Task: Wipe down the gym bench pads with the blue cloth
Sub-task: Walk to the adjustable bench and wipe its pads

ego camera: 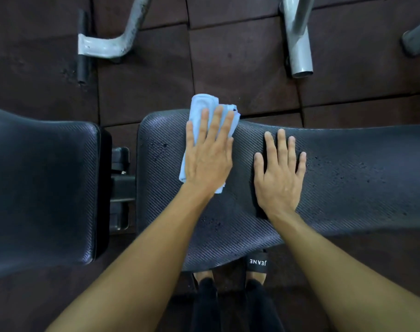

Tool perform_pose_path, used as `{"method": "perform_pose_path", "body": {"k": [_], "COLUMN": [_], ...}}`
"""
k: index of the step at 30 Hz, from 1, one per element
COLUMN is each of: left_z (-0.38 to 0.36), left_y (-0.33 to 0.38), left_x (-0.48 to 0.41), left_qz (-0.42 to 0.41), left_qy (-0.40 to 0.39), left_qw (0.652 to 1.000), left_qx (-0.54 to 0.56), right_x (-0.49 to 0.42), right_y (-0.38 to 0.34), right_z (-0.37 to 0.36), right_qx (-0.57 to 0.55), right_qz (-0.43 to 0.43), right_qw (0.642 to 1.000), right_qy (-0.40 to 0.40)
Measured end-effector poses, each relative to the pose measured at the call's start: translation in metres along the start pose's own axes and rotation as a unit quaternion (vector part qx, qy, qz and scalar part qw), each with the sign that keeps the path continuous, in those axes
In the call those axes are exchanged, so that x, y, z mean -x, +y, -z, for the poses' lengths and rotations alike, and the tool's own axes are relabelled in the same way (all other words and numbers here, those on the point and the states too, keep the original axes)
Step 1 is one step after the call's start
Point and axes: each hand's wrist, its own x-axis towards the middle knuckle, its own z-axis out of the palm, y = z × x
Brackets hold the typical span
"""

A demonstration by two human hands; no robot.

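Note:
A long black textured bench pad [348, 178] runs across the middle and right of the view. A second black pad [41, 188] lies to the left, across a gap. My left hand [209, 152] presses flat on a folded blue cloth [203, 104] at the long pad's far left part; the cloth's far end hangs past the pad's edge. My right hand [279, 173] rests flat on the same pad, fingers spread, holding nothing. Small wet specks dot the pad around both hands.
A black metal hinge bracket [120, 188] sits in the gap between the pads. Grey and white machine frame tubes [103, 45] [298, 39] stand on the dark rubber floor tiles [240, 68] beyond. My feet in black slides [258, 262] are under the near edge.

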Motion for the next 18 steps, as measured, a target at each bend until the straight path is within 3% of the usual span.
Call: {"method": "perform_pose_path", "body": {"k": [10,18], "left_z": [0.026,0.028], "left_y": [-0.078,-0.082], "left_x": [0.010,0.103], "left_qz": [0.138,0.202], "left_qy": [-0.018,-0.003], "left_qw": [0.990,0.978], "left_qx": [0.022,0.047], "right_x": [0.000,0.000], "right_y": [0.001,0.001], "right_z": [0.003,0.002], "right_qx": [0.005,0.007], "right_qz": [-0.002,0.002], "right_qw": [1.000,1.000], "right_qy": [-0.016,-0.027]}}
